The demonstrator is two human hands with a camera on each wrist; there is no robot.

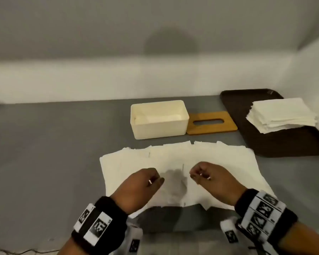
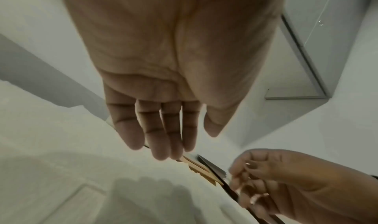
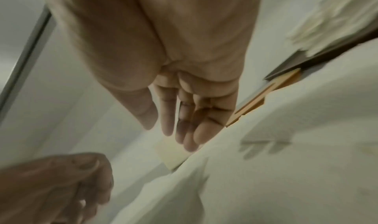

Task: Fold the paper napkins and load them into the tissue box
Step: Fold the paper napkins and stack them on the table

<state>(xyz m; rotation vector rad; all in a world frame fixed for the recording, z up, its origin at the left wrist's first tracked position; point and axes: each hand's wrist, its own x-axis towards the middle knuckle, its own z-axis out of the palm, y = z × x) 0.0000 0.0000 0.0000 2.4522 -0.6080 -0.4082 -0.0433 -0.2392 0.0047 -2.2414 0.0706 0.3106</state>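
The worktop point(image 1: 53, 153) is a plain mid grey, and the wall point(image 1: 155, 34) behind its far edge is a paler grey with a whitish band along its foot. The spread napkins point(image 1: 219, 162) near the front edge are off-white, shaded grey where the hands' shadow falls on them. The tissue box point(image 1: 158, 129) is cream; the lid point(image 1: 212, 129) beside it is honey-brown wood with a dark slot. At the far right corner the tray point(image 1: 247, 103) is dark brown, and the napkin stack point(image 1: 282, 115) on it is white. Both wristbands point(image 1: 107, 214) are black, bearing white tags printed with black square patterns.
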